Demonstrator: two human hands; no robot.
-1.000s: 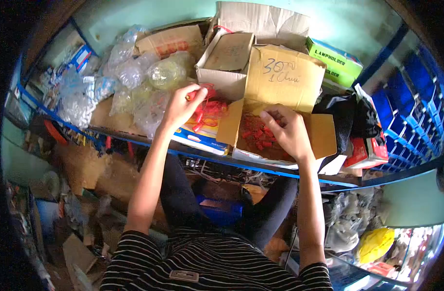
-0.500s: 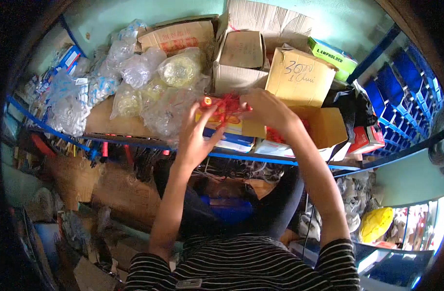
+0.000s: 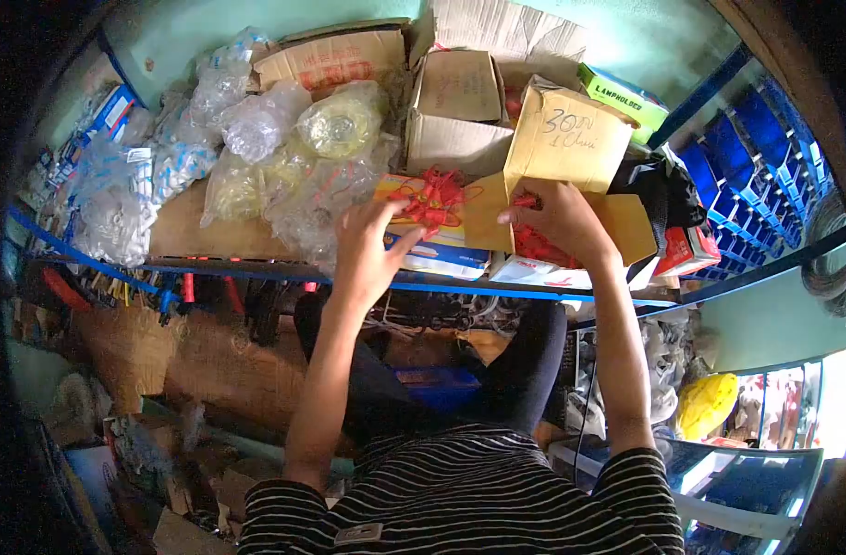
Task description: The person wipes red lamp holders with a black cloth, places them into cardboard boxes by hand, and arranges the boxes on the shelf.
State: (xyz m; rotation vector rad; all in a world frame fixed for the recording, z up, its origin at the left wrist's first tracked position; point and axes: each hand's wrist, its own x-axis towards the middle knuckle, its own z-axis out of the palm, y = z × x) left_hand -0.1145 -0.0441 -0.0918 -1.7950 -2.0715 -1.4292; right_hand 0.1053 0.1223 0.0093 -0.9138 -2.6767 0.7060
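Observation:
A tangled bundle of red pieces with thin red wires [image 3: 434, 205] lies on a yellow and blue box [image 3: 451, 257]. My left hand [image 3: 366, 245] is at the bundle's left edge, thumb and forefinger apart; whether the fingertips touch it is hard to tell. Over the open yellow-brown carton [image 3: 631, 227], my right hand [image 3: 569, 222] grips a small red piece [image 3: 526, 200] between thumb and fingers. More red pieces [image 3: 539, 246] lie inside that carton, partly hidden under the right hand.
Clear plastic bags [image 3: 335, 129] with rolled items crowd the shelf's left. Cardboard boxes [image 3: 458, 139] and a green lampholder box [image 3: 625, 100] stand behind. A blue rail [image 3: 423, 287] runs along the shelf front; blue bins [image 3: 747, 176] are at right.
My right hand has moved right, away from the bundle, to the carton with a small red piece. The bundle, held up between both hands before, now rests on the box. My left fingers have spread.

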